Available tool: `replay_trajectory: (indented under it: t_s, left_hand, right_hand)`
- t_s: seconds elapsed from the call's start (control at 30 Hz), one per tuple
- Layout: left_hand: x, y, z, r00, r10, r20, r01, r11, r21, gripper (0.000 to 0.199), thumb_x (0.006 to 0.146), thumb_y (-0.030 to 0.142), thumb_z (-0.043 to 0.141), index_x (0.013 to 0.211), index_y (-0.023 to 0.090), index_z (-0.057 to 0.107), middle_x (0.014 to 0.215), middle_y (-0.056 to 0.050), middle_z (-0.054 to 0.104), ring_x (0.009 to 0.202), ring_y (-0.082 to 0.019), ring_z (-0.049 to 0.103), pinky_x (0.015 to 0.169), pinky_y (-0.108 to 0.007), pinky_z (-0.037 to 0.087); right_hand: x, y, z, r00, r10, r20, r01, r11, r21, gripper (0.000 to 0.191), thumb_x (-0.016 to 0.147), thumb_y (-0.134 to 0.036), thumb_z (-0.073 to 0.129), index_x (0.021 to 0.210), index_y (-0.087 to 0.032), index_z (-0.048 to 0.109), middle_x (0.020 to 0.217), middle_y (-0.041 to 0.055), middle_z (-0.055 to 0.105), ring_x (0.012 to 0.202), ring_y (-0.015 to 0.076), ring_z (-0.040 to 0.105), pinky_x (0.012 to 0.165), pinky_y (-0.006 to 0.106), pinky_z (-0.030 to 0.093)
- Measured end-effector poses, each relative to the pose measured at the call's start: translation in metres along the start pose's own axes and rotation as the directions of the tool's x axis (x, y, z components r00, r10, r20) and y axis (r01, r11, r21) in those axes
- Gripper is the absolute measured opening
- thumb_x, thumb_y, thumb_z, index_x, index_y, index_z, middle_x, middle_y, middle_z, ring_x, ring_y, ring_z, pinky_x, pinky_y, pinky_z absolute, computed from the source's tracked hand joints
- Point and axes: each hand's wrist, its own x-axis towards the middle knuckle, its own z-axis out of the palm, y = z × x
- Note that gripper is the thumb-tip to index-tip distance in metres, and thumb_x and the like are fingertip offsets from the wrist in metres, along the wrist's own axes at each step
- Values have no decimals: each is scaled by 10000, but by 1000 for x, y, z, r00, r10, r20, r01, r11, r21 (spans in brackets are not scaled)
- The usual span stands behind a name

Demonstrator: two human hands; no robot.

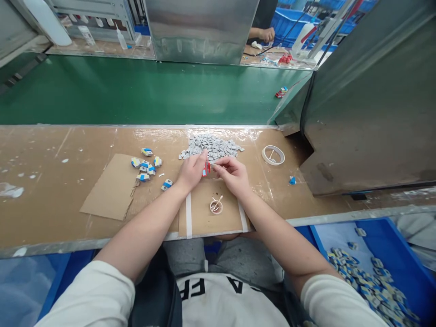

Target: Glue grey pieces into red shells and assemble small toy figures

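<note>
My left hand [193, 171] is closed round a small red, white and blue toy block [206, 170], held just in front of a pile of flat grey pieces [214, 146]. Thumb and fingertips of my right hand [233, 174] are pinched together beside the block. What they hold is too small to make out, possibly one of the grey pieces. Below my hands, a small round cup [215, 207] with a thin stick in it stands on the cardboard pad [200, 222]. Near my left forearm lies a single grey, blue and yellow block [166, 185].
Several similar blocks [144, 166] lie beside a cardboard sheet [109, 188] on the left. A tape roll [273, 155] and a blue scrap [292, 180] are to the right. Beyond the table runs a green belt [146, 91]. A blue bin [408, 259] holds many blocks. Another person's hand [267, 35] shows across.
</note>
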Motion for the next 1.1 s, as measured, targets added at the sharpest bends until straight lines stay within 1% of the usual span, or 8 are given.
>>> replay_trajectory:
  t_s: [0.13, 0.23, 0.33, 0.43, 0.57, 0.77, 0.97, 1.1]
  left_hand:
    - [1, 3, -1, 1000, -5, -4, 5, 1000, 4, 628, 1052, 671, 331, 727, 213, 614, 602, -4, 576, 638, -193, 564, 681, -325, 406]
    - [2, 5, -1, 1000, -7, 0, 7, 1000, 1, 635, 1058, 665, 319, 712, 212, 598, 606, -4, 585, 636, -187, 560, 690, -323, 407]
    - [2, 5, -1, 1000, -9, -23, 9, 1000, -1, 613, 1059, 658, 334, 715, 215, 580, 595, 4, 567, 624, -181, 546, 677, -320, 397]
    - [2, 4, 0, 999, 5, -32, -4, 1000, 5, 605, 1061, 649, 344, 707, 215, 572, 582, 9, 548, 615, -177, 537, 667, -318, 390]
    - [2, 3, 0, 1000, 13, -25, -13, 1000, 19, 620, 1062, 660, 335, 712, 211, 582, 600, 6, 562, 633, -178, 550, 676, -320, 388]
    - [2, 3, 1, 999, 28, -36, -26, 998, 53, 638, 1065, 674, 309, 722, 214, 586, 612, -4, 576, 660, -190, 573, 699, -325, 404]
    - [1, 2, 2, 997, 31, -64, -25, 996, 87, 656, 1066, 691, 287, 715, 222, 583, 625, -19, 606, 671, -200, 599, 691, -333, 423]
    - [1, 2, 2, 997, 39, -61, -34, 996, 86, 664, 1070, 692, 269, 722, 223, 586, 643, -24, 629, 674, -197, 614, 692, -329, 438]
  right_hand:
    - [1, -1, -1, 999, -47, 18, 47, 999, 0, 291, 893, -515, 802, 910, -233, 731, 979, 52, 657, 847, 181, 634, 597, 280, 601]
    - [2, -2, 1, 999, -44, 30, 43, 999, 14, 280, 901, -499, 798, 917, -228, 730, 964, 47, 655, 808, 166, 621, 595, 276, 594]
    - [1, -2, 4, 999, -40, 3, 40, 999, -1, 275, 895, -487, 807, 910, -221, 739, 940, 46, 677, 770, 157, 619, 583, 273, 573]
    - [0, 1, 5, 999, -50, -20, 49, 997, -58, 232, 899, -450, 810, 922, -226, 754, 926, 48, 703, 816, 174, 646, 597, 273, 558]
    - [-1, 5, 6, 995, -95, -6, 93, 986, -137, 168, 925, -401, 791, 950, -236, 768, 931, 46, 732, 881, 191, 680, 679, 298, 575]
    - [-1, 6, 8, 993, -112, -43, 101, 972, -211, 215, 940, -446, 767, 935, -231, 758, 930, 54, 744, 907, 208, 692, 703, 316, 589]
    - [-2, 3, 12, 989, -137, -53, 121, 964, -238, 274, 947, -501, 743, 933, -228, 748, 925, 57, 743, 857, 202, 691, 682, 327, 602]
    - [-2, -1, 13, 979, -197, -49, 175, 942, -285, 235, 964, -457, 730, 908, -229, 741, 896, 50, 739, 804, 190, 674, 666, 330, 585]
